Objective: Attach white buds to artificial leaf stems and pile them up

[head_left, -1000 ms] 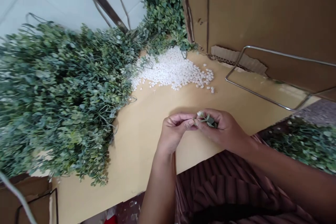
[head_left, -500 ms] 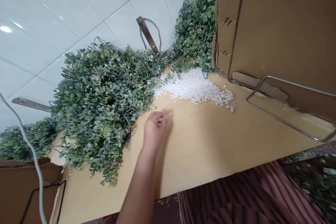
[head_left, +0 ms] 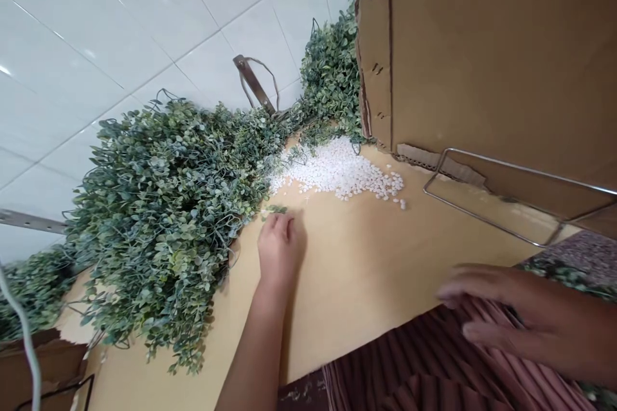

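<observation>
My left hand (head_left: 278,247) is closed over the tabletop, its fingers pinched together. A small green leafy sprig (head_left: 276,209) sticks out past the fingertips. Just left of this hand rises a large heap of artificial leafy stems (head_left: 168,218). Beyond it lies a spread pile of small white plastic pieces (head_left: 337,170). At the lower right, my right hand (head_left: 520,314) hangs over the table's front edge with thumb and fingers apart and nothing between them.
A tall cardboard box (head_left: 482,64) stands at the right, with a bent metal wire frame (head_left: 491,225) at its foot. Behind the heap, a metal bracket (head_left: 253,83) leans by the tiled wall (head_left: 193,26). A white cable (head_left: 24,334) hangs at far left.
My right hand has come into view from the right. The leafy sprig now shows at my left fingertips. The whole view has shifted, with the box further left in it.
</observation>
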The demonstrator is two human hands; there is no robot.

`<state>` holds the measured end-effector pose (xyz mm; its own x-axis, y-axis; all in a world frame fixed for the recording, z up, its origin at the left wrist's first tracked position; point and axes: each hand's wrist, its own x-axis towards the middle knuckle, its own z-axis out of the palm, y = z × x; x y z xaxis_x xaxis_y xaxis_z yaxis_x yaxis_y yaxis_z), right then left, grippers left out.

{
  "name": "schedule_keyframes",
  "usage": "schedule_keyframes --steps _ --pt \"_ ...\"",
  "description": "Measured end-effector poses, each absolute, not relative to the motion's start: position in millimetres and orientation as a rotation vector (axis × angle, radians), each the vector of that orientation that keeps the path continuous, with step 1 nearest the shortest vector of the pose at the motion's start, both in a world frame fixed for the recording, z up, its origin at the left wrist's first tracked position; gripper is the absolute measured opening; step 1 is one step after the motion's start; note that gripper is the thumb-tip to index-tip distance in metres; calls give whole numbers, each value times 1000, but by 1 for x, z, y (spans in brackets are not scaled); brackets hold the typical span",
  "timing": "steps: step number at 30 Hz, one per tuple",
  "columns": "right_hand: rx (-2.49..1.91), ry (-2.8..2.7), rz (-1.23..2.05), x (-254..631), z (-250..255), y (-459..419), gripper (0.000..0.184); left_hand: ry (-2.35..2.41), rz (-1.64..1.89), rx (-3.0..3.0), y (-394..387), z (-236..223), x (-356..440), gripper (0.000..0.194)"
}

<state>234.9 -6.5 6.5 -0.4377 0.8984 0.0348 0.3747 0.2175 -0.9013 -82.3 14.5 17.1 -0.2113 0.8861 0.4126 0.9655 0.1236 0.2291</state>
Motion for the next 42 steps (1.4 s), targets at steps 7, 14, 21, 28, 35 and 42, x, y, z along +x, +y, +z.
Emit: schedule_keyframes --steps 7,14,21,28,35,42 --pt "-935 -1421 1886 149 9 28 51 -1705 -1083 -2326 -31 16 -9 19" --pt "-912 -1185 1846 128 2 39 38 -1774 -1165 -2448 -36 10 12 21" --pt "-934 -1096 1855 133 -1 42 32 -2174 -1227 -2330 -33 13 -6 22" --pt "-953 -1210 1777 128 -2 37 23 -2326 -1652 -2072 -9 33 -18 17" --pt "-936 -1344 1648 136 -5 33 25 -2374 -1556 -2373 0 31 -6 16" --pt "-946 -1332 1599 153 0 31 23 -2480 -1484 -2543 -2 32 -2 12"
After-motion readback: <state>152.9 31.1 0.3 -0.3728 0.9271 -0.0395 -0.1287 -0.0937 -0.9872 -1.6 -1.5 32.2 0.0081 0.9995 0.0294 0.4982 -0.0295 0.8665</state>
